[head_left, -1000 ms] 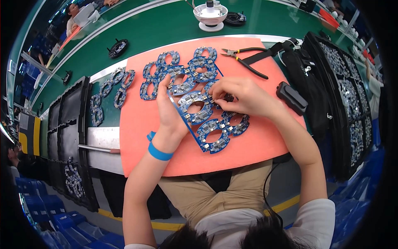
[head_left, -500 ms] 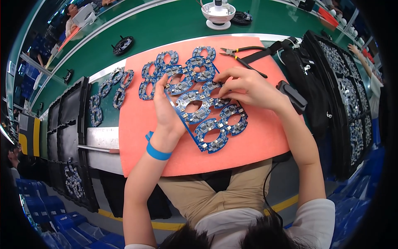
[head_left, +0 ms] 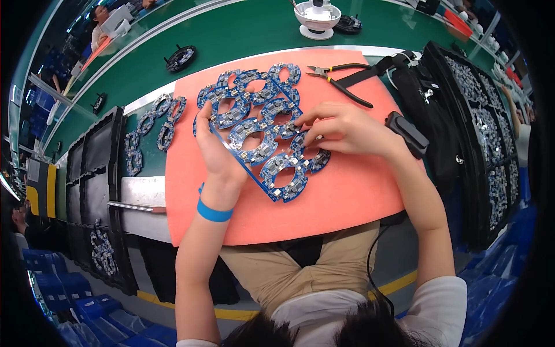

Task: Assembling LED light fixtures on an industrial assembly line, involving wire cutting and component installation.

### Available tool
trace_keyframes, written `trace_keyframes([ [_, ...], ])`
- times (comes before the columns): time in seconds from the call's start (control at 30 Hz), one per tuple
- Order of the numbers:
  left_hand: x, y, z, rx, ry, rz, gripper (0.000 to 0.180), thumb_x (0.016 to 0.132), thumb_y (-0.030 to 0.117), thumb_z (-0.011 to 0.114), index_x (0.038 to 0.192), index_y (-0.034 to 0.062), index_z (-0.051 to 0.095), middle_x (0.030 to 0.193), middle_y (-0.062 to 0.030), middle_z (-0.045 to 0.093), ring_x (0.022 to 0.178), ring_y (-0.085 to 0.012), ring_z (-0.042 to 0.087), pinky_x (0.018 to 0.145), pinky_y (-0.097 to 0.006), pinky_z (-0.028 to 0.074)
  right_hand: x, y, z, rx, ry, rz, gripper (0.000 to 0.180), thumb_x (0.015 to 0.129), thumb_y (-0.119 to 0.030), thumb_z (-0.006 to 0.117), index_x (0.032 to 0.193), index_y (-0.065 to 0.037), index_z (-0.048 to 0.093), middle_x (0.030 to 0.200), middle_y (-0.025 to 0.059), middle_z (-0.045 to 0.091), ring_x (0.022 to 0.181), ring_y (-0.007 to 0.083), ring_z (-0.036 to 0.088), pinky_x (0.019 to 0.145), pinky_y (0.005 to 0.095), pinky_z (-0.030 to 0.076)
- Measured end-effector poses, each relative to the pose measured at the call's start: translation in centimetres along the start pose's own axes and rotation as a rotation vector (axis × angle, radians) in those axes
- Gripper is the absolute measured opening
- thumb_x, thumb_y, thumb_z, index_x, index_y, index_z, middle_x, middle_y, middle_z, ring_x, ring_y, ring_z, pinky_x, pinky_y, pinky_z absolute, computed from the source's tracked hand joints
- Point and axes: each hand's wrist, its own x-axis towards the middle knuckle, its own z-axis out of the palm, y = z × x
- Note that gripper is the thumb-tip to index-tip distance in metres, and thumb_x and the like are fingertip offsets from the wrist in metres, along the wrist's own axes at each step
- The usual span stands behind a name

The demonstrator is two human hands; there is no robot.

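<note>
A panel of joined ring-shaped blue circuit boards [head_left: 270,140] is held tilted above the salmon-coloured foam mat [head_left: 324,211]. Along its left edge, my left hand [head_left: 219,153] grips it, thumb and fingers on either side of the rail; a blue band circles that wrist. My right hand [head_left: 350,130] has its thumb and fingers closed at the panel's right side, on one of the rings. Exactly what the right fingertips pinch is partly hidden. Beyond the panel, more blue ring boards [head_left: 294,73] lie on the mat, partly covered by it.
Diagonal cutters [head_left: 348,93] with black and yellow handles lie at the mat's far right. Several loose ring boards [head_left: 168,134] sit at its left. Black trays stand left [head_left: 119,168] and right [head_left: 462,228]. A green conveyor [head_left: 243,34] carries a white device [head_left: 317,24] and black round parts [head_left: 181,58].
Both hands' panel has shifted left and slightly away from me, my left hand moving with it. My right fingers now sit lower along its right side. The conveyor items have moved right.
</note>
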Motion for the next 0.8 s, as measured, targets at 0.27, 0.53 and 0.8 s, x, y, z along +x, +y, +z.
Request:
trace_keyframes([
  [0.27,0.2,0.4,-0.7,0.048,0.078,0.029,0.048,0.097,0.037,0.031,0.127,0.0058,0.053,0.122,-0.0154,0.060,0.115,-0.0336,0.057,0.098,-0.055,0.047,0.4,-0.4,0.8,-0.120,0.067,-0.032,0.017,0.072,-0.004,0.069,0.088,-0.006,0.067,0.098,0.0053,0.067,0.092,0.0236,0.064,0.077,0.0358,0.053],
  [0.53,0.4,0.4,-0.9,0.021,0.063,0.013,0.047,0.097,0.037,0.031,0.124,0.0053,0.054,0.120,-0.0155,0.061,0.113,-0.0336,0.057,0.098,-0.056,0.047,0.3,-0.1,0.6,-0.164,0.058,-0.097,0.019,0.072,-0.003,0.071,0.090,-0.005,0.066,0.096,0.0063,0.068,0.091,0.0232,0.065,0.077,0.0351,0.054],
  [0.8,0.4,0.4,-0.3,0.066,0.097,0.008,0.049,0.097,0.036,0.029,0.126,0.0056,0.054,0.121,-0.0156,0.061,0.110,-0.0324,0.059,0.096,-0.054,0.049,0.2,-0.2,0.0,0.068,0.091,0.122,0.019,0.077,-0.007,0.067,0.096,-0.004,0.063,0.091,0.0085,0.066,0.084,0.0262,0.064,0.074,0.0369,0.052],
])
